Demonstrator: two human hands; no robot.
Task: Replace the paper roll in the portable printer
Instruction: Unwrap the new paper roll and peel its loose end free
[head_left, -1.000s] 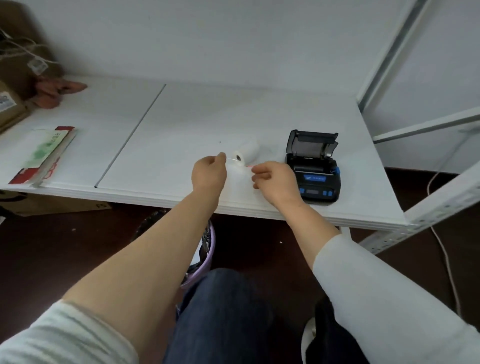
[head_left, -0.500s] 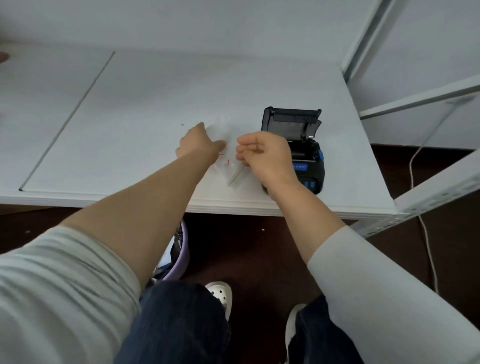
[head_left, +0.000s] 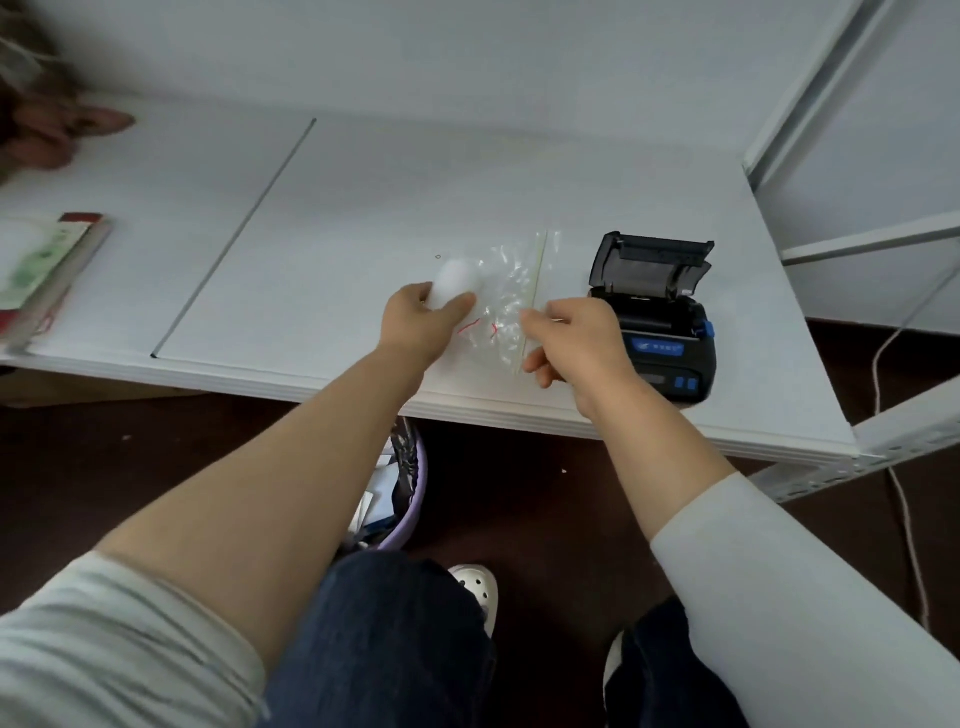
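A white paper roll lies on the white table, gripped by my left hand between thumb and fingers. A clear crinkled plastic bag with red marks stretches from the roll to my right hand, which pinches the bag's edge. The black portable printer stands just right of my right hand, its lid raised and its paper bay open. The bay's inside is dark and partly hidden.
A red and green booklet lies at the table's left edge. Brown blurred items sit at the far left corner. A white shelf frame rises at the right. A purple bin stands below the table.
The bag has been spread out between my hands. My left hand now grips the roll at the bag's left end, and my right hand has moved right, holding the bag's edge.
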